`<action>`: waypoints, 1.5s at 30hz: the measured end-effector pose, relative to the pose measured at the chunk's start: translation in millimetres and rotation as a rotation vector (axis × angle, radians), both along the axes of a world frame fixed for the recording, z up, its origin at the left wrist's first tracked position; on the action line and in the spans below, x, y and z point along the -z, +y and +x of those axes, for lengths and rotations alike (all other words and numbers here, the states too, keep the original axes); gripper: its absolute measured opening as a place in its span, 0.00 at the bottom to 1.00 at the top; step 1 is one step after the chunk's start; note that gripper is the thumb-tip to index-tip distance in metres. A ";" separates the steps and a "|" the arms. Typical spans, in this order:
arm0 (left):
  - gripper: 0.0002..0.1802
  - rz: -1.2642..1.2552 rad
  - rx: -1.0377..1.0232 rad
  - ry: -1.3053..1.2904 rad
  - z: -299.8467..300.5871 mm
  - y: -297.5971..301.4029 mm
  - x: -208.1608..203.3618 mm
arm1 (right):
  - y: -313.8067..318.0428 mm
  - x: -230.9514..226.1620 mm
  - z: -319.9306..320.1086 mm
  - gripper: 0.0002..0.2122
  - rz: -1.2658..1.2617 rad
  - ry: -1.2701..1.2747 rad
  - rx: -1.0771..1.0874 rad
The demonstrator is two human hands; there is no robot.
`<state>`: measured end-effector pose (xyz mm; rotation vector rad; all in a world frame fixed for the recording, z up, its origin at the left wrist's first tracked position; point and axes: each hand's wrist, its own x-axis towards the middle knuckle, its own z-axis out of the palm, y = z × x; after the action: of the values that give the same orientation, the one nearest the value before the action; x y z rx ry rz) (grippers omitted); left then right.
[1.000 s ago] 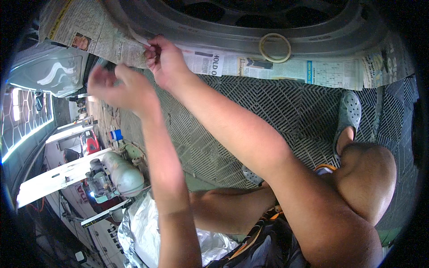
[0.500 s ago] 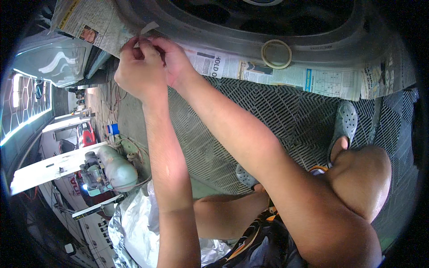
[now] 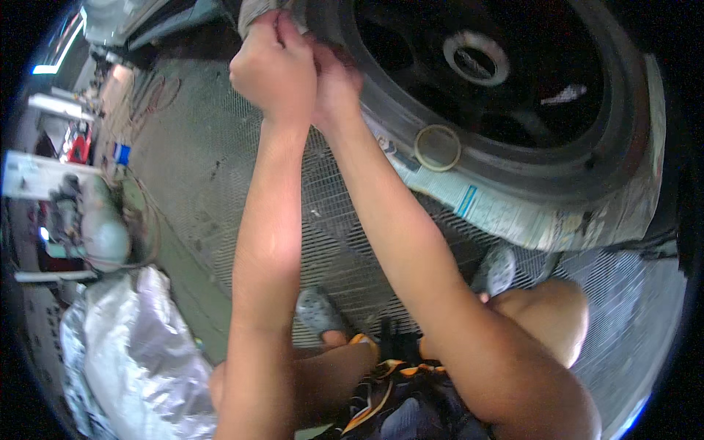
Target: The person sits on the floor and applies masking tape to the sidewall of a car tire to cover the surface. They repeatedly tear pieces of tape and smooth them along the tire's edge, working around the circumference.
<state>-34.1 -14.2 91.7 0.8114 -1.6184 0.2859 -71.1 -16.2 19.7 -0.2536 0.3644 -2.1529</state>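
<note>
My left hand (image 3: pixel 276 73) is closed at the top of the view, its fingertips against a piece of newspaper (image 3: pixel 254 9) by the tyre's left edge. Just to its right, my right hand (image 3: pixel 336 86) has its fingers curled in and partly hidden behind the left. Whatever the fingers hold is out of sight. Beside them stands a wheel with a dark rim and grey tyre (image 3: pixel 400 121). A pale roll of masking tape (image 3: pixel 438 169) rests against the tyre's lower side, right of my forearms. More newspaper (image 3: pixel 506 217) runs along the tyre's lower edge.
Grey ribbed matting (image 3: pixel 345 213) covers the floor beneath my arms. A crumpled silver sheet (image 3: pixel 143 337) lies at lower left, below an air compressor (image 3: pixel 104 224). A hose (image 3: pixel 155 238) trails near it. My feet wear grey clogs (image 3: pixel 319 312).
The view has turned, so more of the wheel shows and my hands appear higher up. The pale strip that stuck out from my fingers is no longer visible. Both hands remain close together.
</note>
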 end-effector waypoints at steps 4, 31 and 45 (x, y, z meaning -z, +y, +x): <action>0.08 0.008 -0.040 0.129 -21.6 -8.5 7.8 | 13.1 2.3 -45.7 0.07 0.209 0.634 0.550; 0.08 -0.083 -0.118 0.062 -26.5 -1.7 -1.2 | 13.8 -64.8 -99.5 0.14 0.044 1.584 0.877; 0.07 -0.151 -0.050 0.120 -26.8 1.7 20.6 | 20.6 -76.7 -113.7 0.15 0.025 1.673 0.874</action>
<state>-60.9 -12.5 71.1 0.7399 -1.4472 0.3835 -184.8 4.4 96.4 -2.2059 1.6231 -2.1377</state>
